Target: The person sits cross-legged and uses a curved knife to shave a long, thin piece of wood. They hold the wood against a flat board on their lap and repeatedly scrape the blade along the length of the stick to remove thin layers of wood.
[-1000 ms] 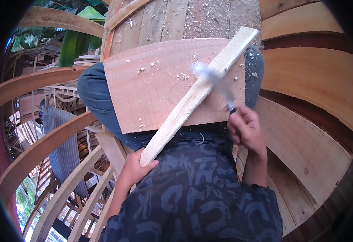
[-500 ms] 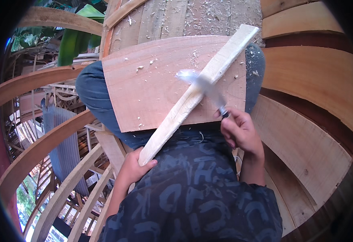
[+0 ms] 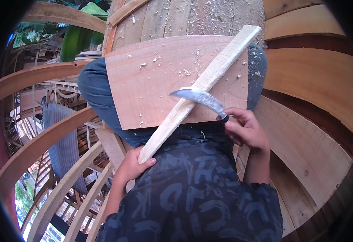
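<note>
A long, pale, squared wooden strip [image 3: 211, 75] lies aslant across a broad, pinkish-brown flat wooden board [image 3: 144, 90], its far end reaching past the board's upper right edge and its near end at the person's waist. The left hand [image 3: 131, 166] grasps that near end, thumb along the side; its other fingers are mostly hidden beneath the wood. Over the strip's middle crosses a curved, grey metal blade with a dark handle [image 3: 202, 99] — whether its edge touches the wood cannot be told. The right hand [image 3: 247, 128] grips that handle, most of which is covered by the fingers.

The board rests over the person's knees in blue-grey trousers [image 3: 91, 84], the legs under it hidden. Pale curled shavings [image 3: 143, 65] dot it. A dark patterned shirt [image 3: 192, 197] is cut off at the lower edge. Wide curved wooden planks [image 3: 309, 82] stand at the right; at the left, past bent wooden ribs [image 3: 39, 143], a grey corrugated sheet [image 3: 65, 147] shows amid clutter too jumbled to make out.
</note>
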Action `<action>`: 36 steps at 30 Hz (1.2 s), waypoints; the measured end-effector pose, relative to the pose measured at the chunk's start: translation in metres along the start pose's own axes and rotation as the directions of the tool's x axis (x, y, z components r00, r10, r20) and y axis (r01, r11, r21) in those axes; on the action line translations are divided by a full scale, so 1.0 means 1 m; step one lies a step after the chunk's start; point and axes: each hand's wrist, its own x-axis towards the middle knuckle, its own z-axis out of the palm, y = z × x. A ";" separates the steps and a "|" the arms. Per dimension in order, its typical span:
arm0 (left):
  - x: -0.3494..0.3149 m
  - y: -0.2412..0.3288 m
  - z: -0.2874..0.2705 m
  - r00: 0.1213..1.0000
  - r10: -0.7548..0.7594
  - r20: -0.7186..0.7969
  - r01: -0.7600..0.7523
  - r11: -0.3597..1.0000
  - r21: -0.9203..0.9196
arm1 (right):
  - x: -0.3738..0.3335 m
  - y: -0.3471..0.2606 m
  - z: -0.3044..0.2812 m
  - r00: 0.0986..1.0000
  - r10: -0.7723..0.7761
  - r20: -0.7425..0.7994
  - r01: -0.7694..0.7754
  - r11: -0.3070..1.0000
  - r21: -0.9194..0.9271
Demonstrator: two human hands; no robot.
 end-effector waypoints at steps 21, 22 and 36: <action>-0.008 0.027 0.011 0.984 0.079 -0.160 -0.071 0.996 0.053 | 0.005 0.000 0.057 0.817 -0.464 -0.343 -0.057 0.525 -0.849; -0.007 0.026 0.010 0.985 0.076 -0.154 -0.070 0.996 0.046 | 0.007 0.000 0.059 0.814 -0.477 -0.332 -0.067 0.491 -0.869; -0.005 0.025 0.003 0.986 0.002 -0.165 0.031 0.979 0.201 | 0.016 -0.022 -0.012 0.532 -0.507 -0.678 -0.434 0.524 -0.733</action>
